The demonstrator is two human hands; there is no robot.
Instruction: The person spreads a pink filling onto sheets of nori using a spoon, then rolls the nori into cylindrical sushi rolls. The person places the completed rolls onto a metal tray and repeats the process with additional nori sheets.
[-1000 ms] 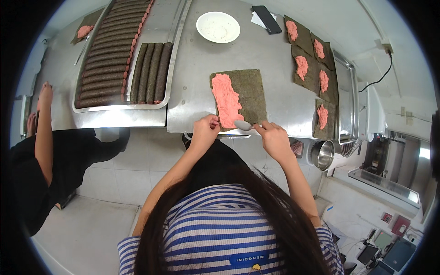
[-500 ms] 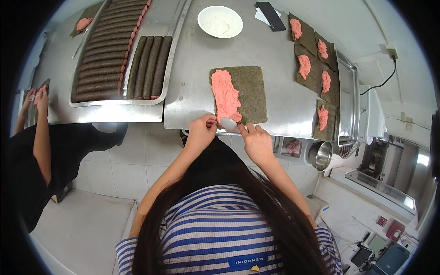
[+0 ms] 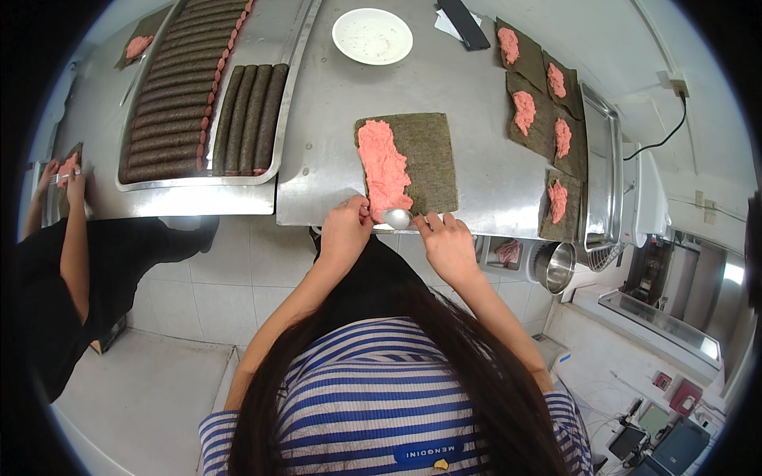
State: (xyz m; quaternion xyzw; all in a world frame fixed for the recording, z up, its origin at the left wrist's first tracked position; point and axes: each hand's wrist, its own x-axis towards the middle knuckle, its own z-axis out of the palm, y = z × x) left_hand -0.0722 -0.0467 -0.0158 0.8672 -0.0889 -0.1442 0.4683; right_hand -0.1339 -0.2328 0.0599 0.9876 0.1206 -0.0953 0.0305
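Note:
A dark green seaweed sheet (image 3: 432,163) lies flat near the table's front edge, with a thick band of pink paste (image 3: 384,168) spread along its left side. My right hand (image 3: 451,246) grips a metal spoon (image 3: 398,219), whose bowl rests at the near end of the paste. At the sheet's near left corner is my left hand (image 3: 346,230), thumb and fingers pinched together. Whether they hold the sheet's edge is too small to make out.
A metal tray (image 3: 194,184) of rolled seaweed stands on the left. Ahead are a white bowl (image 3: 373,36) and a black phone (image 3: 463,24). Several seaweed sheets with pink paste (image 3: 523,113) lie right. A co-worker's hands (image 3: 73,178) work far left.
The spoon's bowl has shifted slightly toward the near edge of the sheet and its hollow shows more. My left hand stays by the corner. The whole view has moved slightly.

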